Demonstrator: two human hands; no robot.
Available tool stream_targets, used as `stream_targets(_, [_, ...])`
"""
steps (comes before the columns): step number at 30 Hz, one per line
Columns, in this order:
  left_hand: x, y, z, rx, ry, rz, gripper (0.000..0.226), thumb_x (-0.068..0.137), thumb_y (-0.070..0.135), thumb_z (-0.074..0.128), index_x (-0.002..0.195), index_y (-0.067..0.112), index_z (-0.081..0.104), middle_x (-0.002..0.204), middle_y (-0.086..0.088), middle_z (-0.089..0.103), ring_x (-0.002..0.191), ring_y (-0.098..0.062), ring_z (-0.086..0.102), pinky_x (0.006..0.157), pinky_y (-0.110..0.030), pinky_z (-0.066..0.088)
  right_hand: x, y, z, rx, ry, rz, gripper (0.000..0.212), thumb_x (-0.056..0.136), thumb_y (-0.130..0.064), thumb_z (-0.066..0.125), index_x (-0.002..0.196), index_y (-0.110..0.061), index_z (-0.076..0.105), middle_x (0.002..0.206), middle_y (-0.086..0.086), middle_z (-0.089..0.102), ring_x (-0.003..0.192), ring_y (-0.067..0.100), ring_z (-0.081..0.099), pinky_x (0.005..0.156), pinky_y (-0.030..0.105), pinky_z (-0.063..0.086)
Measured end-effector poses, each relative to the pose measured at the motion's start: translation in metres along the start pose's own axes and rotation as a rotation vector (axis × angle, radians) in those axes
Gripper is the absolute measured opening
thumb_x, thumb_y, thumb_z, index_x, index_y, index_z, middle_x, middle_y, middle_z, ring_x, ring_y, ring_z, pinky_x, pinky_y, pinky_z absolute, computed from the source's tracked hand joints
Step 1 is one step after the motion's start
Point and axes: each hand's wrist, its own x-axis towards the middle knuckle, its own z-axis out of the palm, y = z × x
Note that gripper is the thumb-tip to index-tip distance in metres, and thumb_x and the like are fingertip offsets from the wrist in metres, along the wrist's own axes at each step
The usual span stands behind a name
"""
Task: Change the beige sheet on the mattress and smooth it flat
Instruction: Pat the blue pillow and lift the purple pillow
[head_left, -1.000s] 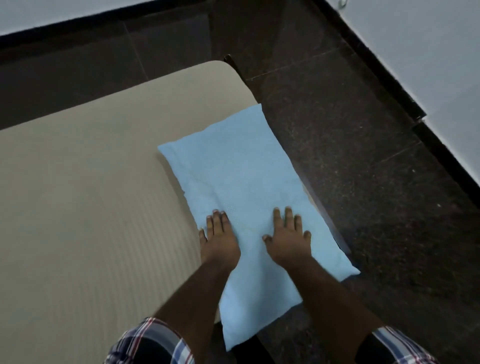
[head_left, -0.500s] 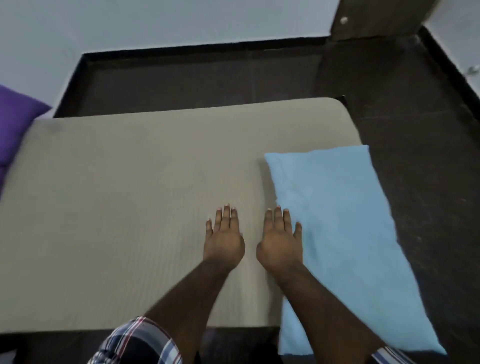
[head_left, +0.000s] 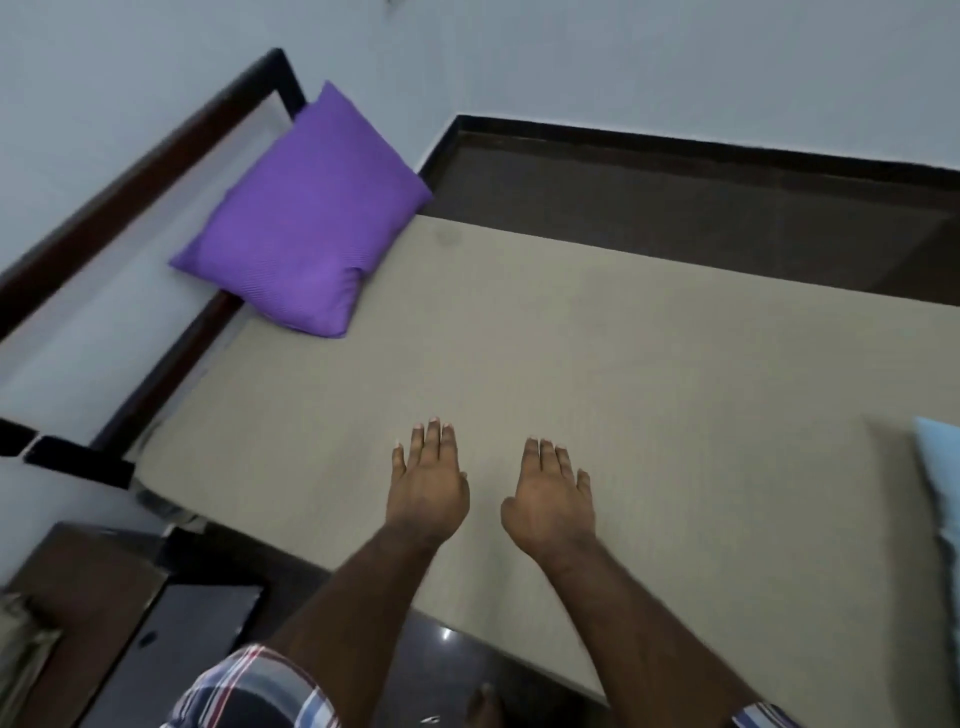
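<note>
A beige sheet (head_left: 597, 353) covers the mattress and looks flat, with faint ribbed lines. My left hand (head_left: 428, 483) lies palm down over the sheet near its front edge, fingers straight and together. My right hand (head_left: 550, 496) is beside it, a hand's width to the right, fingers straight too. Neither hand holds anything. Whether the palms touch the sheet I cannot tell.
A purple pillow (head_left: 306, 218) leans at the mattress's far left corner against a dark wooden frame (head_left: 130, 171). A light blue pillow (head_left: 940, 488) shows at the right edge. Dark floor (head_left: 675, 208) lies beyond the mattress. A dark low table (head_left: 130, 623) stands at the lower left.
Both hands left the blue pillow and moved left onto the beige sheet. The view swung left, bringing the purple pillow in and pushing the blue pillow to the right edge.
</note>
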Motion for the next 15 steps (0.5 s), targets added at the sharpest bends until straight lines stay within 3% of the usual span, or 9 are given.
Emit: stream_targets(15, [0.152, -0.248, -0.09, 0.0, 0.001, -0.165, 0.068, 0.105, 0.033, 0.037, 0.161, 0.011, 0.005, 0.169, -0.01, 0.003, 0.156, -0.028, -0.001, 0.124, -0.049, 0.0, 0.187, -0.251, 0.022, 0.209, -0.094, -0.095, 0.085, 0.093, -0.033, 0.056, 0.159, -0.005, 0.009, 0.164, 0.014, 0.023, 0.151, 0.028, 0.024, 0.119, 0.043, 0.029])
